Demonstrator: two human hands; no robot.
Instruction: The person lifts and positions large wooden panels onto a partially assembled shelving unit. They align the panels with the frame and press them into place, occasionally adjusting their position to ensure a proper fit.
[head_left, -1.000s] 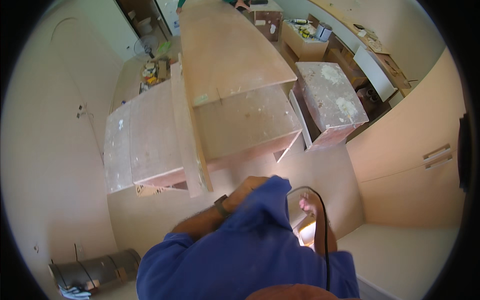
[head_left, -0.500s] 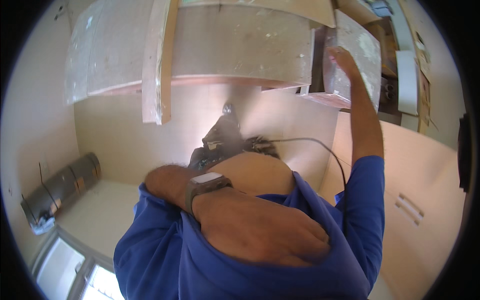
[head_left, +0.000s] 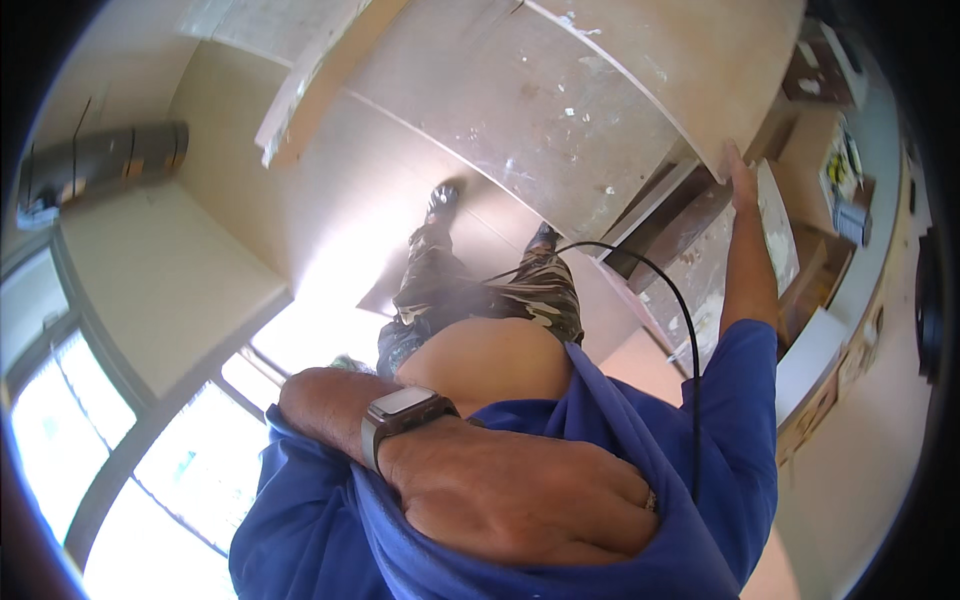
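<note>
My left hand (head_left: pixel 520 495), with a watch (head_left: pixel 405 410) on its wrist, lies across my front, its fingers closed on the bunched blue shirt (head_left: pixel 640 440). The shirt is pulled up over my bare midriff. Stretched far to the right, my right hand (head_left: pixel 742 182) grips the near corner of a pale wooden board (head_left: pixel 690 60), its fingers along the edge and partly hidden. Below that corner stands a paint-spotted box-like compartment (head_left: pixel 690 270), open at its left side. Left of it spreads a worn, speckled tabletop (head_left: pixel 520 120).
A black cable (head_left: pixel 670 295) loops beside my right arm. A cardboard box (head_left: pixel 810 160) and a small tin (head_left: pixel 852 222) sit on the right-hand shelf. A narrow plank (head_left: pixel 325 85) juts over the tabletop. A grey cylindrical tank (head_left: pixel 105 160) hangs on the left wall above windows (head_left: pixel 180 480).
The view has swung round, showing more windows and my legs. My right hand has gone from the compartment's upper edge to the board's corner. The left hand keeps its hold on the shirt.
</note>
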